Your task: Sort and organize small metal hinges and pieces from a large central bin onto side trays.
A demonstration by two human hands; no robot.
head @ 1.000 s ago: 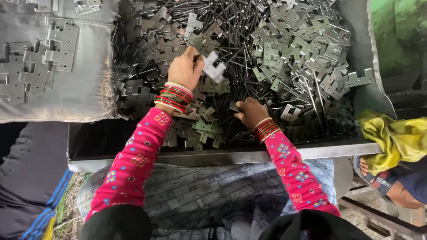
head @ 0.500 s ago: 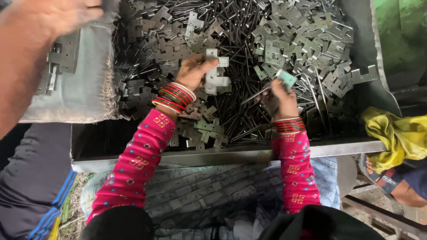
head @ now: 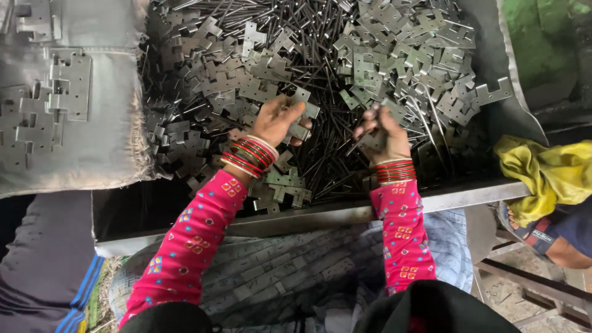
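Head view, looking down into a dark metal tray (head: 431, 200) heaped with flat grey notched metal plates (head: 382, 55) and thin dark steel pins (head: 327, 154), way too many to count. Two hands in there, both with red bangles and pink patterned sleeves. Left hand (head: 277, 120) curled around one grey notched plate (head: 300, 123), near the pile's middle. Right hand (head: 382, 139) pinching a thin pin (head: 359, 142) just above the heap. Grey cloth sack (head: 92, 142) with more plates lying left of the tray, yellow cloth (head: 542, 172) off the right edge. Barely any open room between front rim and pile.
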